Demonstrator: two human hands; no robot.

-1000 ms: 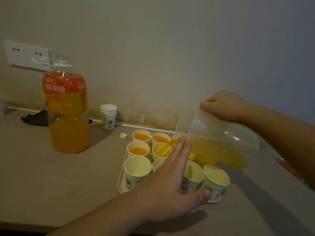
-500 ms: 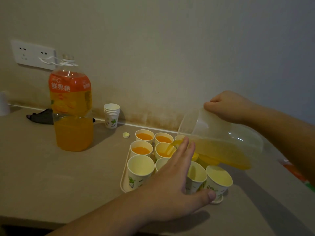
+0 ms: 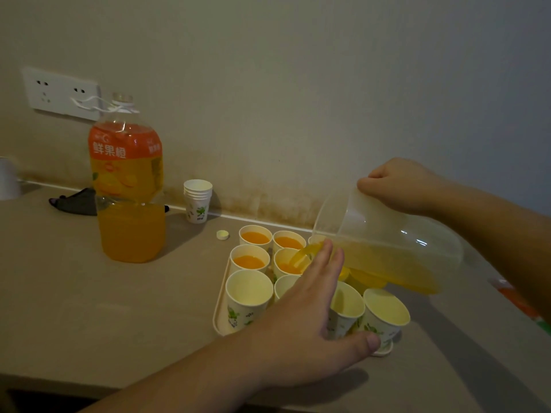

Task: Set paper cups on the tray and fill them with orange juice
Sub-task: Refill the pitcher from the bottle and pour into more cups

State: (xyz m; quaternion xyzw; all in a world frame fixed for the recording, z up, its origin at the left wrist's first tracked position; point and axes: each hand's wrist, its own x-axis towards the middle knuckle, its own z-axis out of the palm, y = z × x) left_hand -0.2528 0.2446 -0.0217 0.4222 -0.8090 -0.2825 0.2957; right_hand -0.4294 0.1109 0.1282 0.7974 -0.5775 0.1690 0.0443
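I count nine paper cups on one tray (image 3: 219, 296), lower middle of the frame, though my left hand (image 3: 301, 332) covers part of the group, so more may hide there. Three filled cups (image 3: 255, 237) hold orange juice, and a fourth cup (image 3: 290, 263) is taking the stream. Four empty cups (image 3: 249, 290) show along the near row. One clear pitcher (image 3: 387, 245) is in my right hand (image 3: 399, 184) at right. One juice bottle (image 3: 128, 186) stands at left, one stack of spare cups (image 3: 197, 201) behind, one small cap (image 3: 222, 234), one wall socket plate (image 3: 61, 92) upper left. Two hands in all.
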